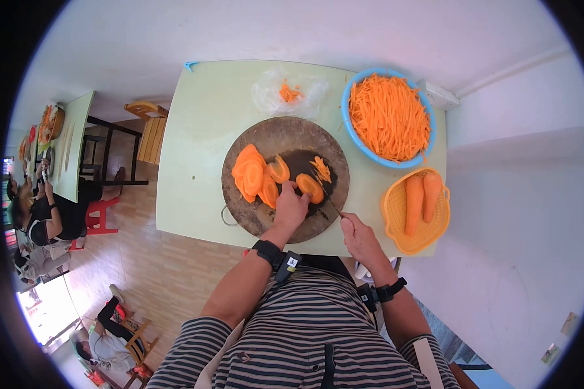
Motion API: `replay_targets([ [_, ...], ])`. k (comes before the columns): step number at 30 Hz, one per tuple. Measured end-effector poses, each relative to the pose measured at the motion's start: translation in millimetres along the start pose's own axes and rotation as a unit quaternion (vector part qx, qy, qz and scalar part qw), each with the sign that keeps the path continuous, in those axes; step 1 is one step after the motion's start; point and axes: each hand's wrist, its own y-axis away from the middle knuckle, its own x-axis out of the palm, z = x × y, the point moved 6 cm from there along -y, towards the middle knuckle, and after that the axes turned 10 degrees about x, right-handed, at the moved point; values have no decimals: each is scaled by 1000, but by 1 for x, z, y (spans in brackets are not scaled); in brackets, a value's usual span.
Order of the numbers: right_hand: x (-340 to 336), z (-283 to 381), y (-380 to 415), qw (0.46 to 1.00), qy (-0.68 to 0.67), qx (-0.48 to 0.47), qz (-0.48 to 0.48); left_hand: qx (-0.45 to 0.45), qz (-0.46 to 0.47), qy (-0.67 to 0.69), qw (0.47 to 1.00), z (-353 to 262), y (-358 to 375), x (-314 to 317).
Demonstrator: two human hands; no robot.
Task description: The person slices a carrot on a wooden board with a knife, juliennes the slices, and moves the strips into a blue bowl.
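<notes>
A round, dark wooden chopping board [253,223] lies on the table in front of me. My left hand [291,209] is over it with bent fingers, its fingertips against a few oval carrot slices [310,187]. My right hand [363,243] is closed round the handle of a knife [334,206], whose thin blade points up and left beside these slices. Just beyond the blade is a small heap of carrot shreds [320,169]. Overlapping carrot slices [250,172] cover the board's left side, and another slice [278,168] lies nearer the middle.
A blue basin [345,120] heaped with carrot shreds stands at the back right. Below it, a yellow basket [396,241] holds two whole carrots [414,204]. A plastic bag [266,91] with carrot bits lies behind the board. Other people [58,214] sit at the left.
</notes>
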Motion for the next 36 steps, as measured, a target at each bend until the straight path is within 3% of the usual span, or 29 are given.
replay_targets([
  [2,-1,0,1,999,-12,43,17,37,-3,-61,997,1,4,-2],
  [4,-2,2,1,999,-11,36,11,185,-30,-140,972,-24,15,-8],
  [5,-3,3,1,999,-10,30,6,185,-29,-140,972,-22,16,-8],
  [7,-4,5,4,999,28,-4,-15,330,-46,-206,920,-35,22,-4],
  [8,-5,8,6,996,65,-40,-35,330,-44,-203,921,-34,21,-3],
  [10,-6,19,14,995,95,-22,-23,422,-60,-241,872,-42,23,2],
  [26,5,24,33,981,172,-56,-72,414,-31,-254,874,-21,11,6],
  [29,5,29,32,982,182,-8,-47,416,-28,-254,873,-19,10,6],
  [36,14,27,13,972,229,-13,-51,401,-22,-269,875,-15,10,7],
])
